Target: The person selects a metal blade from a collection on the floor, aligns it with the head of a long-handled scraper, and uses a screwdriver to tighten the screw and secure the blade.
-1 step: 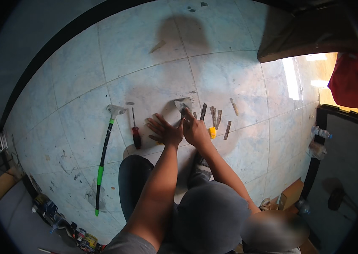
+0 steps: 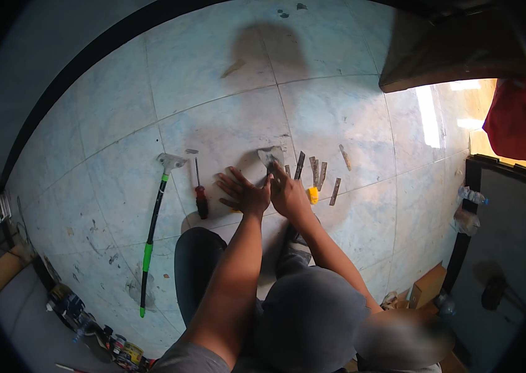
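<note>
Left hand (image 2: 242, 193) fingers spread wide, flat on pale tile floor (image 2: 226, 118), holding nothing. Right hand (image 2: 288, 194) fingers curled narrow around metal scraper head (image 2: 270, 156), which sits on floor just ahead of both hands. Yellow piece (image 2: 313, 195) beside right hand. Row of thin blades (image 2: 319, 174) to right. Red-handled screwdriver (image 2: 200, 193) left of left hand; green-and-black long-handled scraper (image 2: 153, 230) farther left.

Both hands (image 2: 266, 193) meet (left fingers spread), forearms extended.

Pale tiled floor (image 2: 226, 118) carries a long-handled scraper (image 2: 154, 217), screwdriver (image 2: 200, 196), metal blades (image 2: 318, 171).
</note>
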Available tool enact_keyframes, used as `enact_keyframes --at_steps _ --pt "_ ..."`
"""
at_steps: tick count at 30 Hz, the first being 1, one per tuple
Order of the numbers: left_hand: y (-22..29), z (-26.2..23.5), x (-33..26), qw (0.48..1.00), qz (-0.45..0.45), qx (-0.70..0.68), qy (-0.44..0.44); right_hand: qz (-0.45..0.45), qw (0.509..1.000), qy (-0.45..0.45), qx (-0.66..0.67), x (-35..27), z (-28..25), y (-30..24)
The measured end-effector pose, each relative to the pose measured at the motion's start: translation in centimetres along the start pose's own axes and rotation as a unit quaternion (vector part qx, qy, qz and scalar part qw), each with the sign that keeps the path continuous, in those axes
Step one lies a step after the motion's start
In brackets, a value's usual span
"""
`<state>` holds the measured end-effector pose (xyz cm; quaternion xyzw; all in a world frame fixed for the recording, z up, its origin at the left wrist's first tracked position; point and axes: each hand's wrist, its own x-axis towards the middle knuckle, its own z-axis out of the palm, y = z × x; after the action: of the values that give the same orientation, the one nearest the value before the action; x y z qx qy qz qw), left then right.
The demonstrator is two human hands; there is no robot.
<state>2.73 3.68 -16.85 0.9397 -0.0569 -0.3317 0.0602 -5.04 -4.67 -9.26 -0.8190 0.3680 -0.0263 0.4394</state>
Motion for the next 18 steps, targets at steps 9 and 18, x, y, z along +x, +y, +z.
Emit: enact_keyframes --at_steps 9,18 --pt "0.6 -0.6 -0.7 1.000 -0.004 0.020 -0.021 -0.032 0.995 0.025 -0.096 -1.3 -0.5 0.2" --pt "0.1 -0.8 -0.3 1.000 -0.006 -0.006 -0.004 0.074 0.992 -0.047 -0.096 -0.2 -1.1 -1.3"
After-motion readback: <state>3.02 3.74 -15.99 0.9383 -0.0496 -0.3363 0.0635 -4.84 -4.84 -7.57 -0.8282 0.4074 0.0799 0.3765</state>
